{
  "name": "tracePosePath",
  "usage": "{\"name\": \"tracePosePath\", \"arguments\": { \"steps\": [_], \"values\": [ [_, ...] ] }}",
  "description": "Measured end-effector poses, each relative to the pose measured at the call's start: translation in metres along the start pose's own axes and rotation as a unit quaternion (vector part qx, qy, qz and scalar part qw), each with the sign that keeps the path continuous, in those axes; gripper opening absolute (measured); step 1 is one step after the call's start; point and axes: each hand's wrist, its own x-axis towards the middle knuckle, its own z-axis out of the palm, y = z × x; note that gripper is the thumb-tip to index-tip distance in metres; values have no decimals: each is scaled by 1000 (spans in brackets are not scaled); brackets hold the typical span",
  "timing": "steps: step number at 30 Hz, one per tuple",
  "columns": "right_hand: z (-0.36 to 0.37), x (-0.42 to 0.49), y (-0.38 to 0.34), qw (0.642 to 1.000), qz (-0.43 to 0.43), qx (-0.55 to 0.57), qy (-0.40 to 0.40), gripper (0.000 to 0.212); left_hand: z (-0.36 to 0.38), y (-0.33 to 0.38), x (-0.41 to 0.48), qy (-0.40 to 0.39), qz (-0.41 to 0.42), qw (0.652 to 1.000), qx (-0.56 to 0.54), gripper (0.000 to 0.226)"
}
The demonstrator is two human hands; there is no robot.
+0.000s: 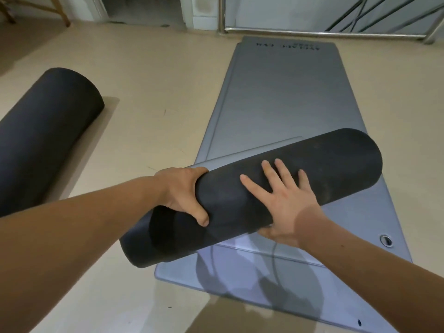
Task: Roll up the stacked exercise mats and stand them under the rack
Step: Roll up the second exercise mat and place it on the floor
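A person's left hand (185,193) wraps around one end of a dark rubbery rolled mat (252,198); the right hand (283,200) lies flat and spread on top. Beneath it, grey flat mats (283,97) remain unrolled. Left of the grip, a second dark roll (45,131) lies finished. No mat visibly stands under any rack yet. Far-end lettering is unreadable.

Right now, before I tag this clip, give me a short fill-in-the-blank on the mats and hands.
1. The left hand grips the rolled mat near its ____ end.
2. The right hand lies with fingers ____ on top of the roll.
3. The roll in hand rests across the flat ____ mats.
4. A second dark roll lies on the ____.

Missing: left; spread; grey; floor
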Motion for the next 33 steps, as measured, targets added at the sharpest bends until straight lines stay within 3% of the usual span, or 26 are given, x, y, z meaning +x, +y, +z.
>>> {"name": "tracePosePath", "arguments": {
  "steps": [4,8,10,12,14,18,19,23,27,29,31,33],
  "values": [
    [-7,3,9,999,-7,30,12,111,12,8,-5,-24,15,999,-34,83],
    [-16,-4,11,998,-31,53,12,95,30,-10,-16,-88,-6,977,-196,83],
    [-16,-7,6,998,-31,59,16,85,37,-20,-22,-78,-12,968,-239,90],
    [-13,-7,1,995,-28,98,15,81,39,-22,-26,-42,-6,974,-224,106],
    [-12,-1,-3,991,-19,135,10,79,32,-17,-30,13,14,991,-134,116],
    [-9,27,-8,992,-25,119,24,76,17,-4,-43,78,59,993,60,83],
    [-9,36,-10,992,-32,115,31,76,20,-6,-46,75,49,993,80,86],
    [-19,68,-23,997,-26,73,15,72,42,-34,-44,50,12,997,56,134],
    [-24,65,-59,997,13,-4,78,62,31,-66,-29,37,-12,995,-87,131],
    [-22,48,-71,990,36,42,131,62,28,-75,-25,28,-12,992,-124,129],
    [-16,29,-74,965,120,196,129,70,28,-79,-23,29,-8,988,-148,126],
    [-6,13,-75,883,225,410,27,83,30,-79,-25,37,4,986,-165,119]
  ]
}}
